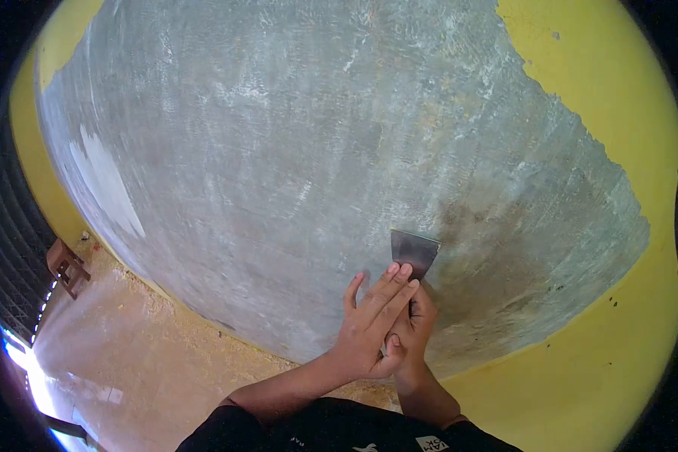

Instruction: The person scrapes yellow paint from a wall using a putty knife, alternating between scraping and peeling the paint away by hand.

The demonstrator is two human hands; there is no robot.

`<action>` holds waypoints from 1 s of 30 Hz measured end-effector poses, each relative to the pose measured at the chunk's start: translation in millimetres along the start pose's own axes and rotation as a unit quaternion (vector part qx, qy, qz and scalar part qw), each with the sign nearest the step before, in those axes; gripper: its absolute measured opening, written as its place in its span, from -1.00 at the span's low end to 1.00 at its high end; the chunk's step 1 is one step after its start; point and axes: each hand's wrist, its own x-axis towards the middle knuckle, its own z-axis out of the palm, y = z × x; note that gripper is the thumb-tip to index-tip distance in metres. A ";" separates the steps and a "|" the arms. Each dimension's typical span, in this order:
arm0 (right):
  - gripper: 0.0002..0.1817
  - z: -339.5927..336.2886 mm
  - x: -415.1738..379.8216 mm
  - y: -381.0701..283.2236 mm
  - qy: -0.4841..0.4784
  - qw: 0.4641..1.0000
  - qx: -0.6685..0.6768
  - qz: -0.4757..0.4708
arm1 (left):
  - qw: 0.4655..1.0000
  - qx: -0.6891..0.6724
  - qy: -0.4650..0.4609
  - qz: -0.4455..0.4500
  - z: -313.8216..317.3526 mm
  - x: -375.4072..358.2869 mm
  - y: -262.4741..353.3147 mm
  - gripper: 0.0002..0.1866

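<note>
The right hand (pixel 420 320) grips the scraper (pixel 414 251) by its handle, blade upward at the grey wall (pixel 279 188), while the left hand (pixel 369 320) leans over, fingers extended onto the blade's base.

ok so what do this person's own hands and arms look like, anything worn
The left hand and right hand are bare, with no gloves, rings or watch visible. The forearms are uncovered too, below a black shirt with white print on it.
</note>
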 end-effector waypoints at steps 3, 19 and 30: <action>-0.79 7.0 -4.6 3.9 0.008 0.999 0.043 -0.007 | 1.000 0.000 0.019 -0.002 4.6 -1.4 -1.4 -0.30; -0.54 58.4 1.1 26.2 -0.124 0.851 0.504 -0.082 | 0.999 0.004 -0.051 0.011 -24.3 -0.9 -12.9 -0.31; -0.50 45.2 -35.1 128.5 0.063 0.724 0.658 0.200 | 0.995 -0.088 -0.029 0.022 -18.2 -2.6 -31.4 -0.34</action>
